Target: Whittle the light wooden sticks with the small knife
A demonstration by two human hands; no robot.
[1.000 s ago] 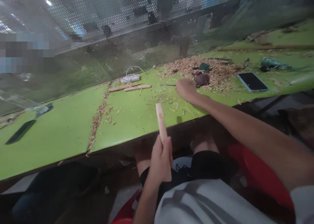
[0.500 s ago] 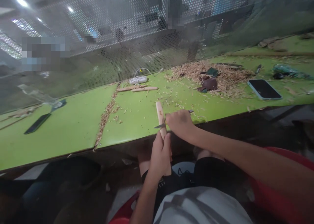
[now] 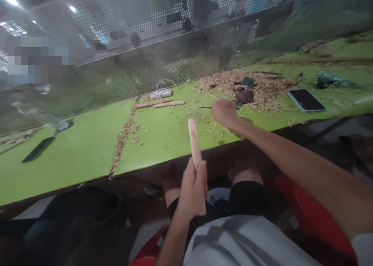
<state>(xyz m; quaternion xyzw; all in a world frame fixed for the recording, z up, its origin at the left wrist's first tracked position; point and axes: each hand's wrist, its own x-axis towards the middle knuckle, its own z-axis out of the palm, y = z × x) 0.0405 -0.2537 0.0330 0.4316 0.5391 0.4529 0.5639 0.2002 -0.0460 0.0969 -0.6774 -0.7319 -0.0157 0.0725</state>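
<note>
A pale, flat strip of wood (image 3: 196, 141) is gripped by my left hand (image 3: 192, 188), its upper end tilted up over the table's front edge and its lower end reaching towards my lap. Fingers wrapped tight, my right hand (image 3: 225, 112) holds a carving knife (image 3: 206, 107) above the tabletop, the thin dark blade pointing left. Blade and wood are apart. Just behind the right hand lie a heap of wood shavings (image 3: 268, 91) and a dark maroon piece (image 3: 244, 96), whose kind I cannot make out.
On the green table (image 3: 157, 141) are two wooden sticks (image 3: 169, 104), a white object with a cable (image 3: 161, 93), a phone (image 3: 307, 100) and a clear bottle (image 3: 37, 114). A dark flat bar (image 3: 37, 149) lies at left. A perforated metal screen (image 3: 163, 60) stands behind.
My right hand has moved up and away from the wood with the knife, towards the shavings. The left hand still holds the wood, a little lower. The view has shifted slightly.
</note>
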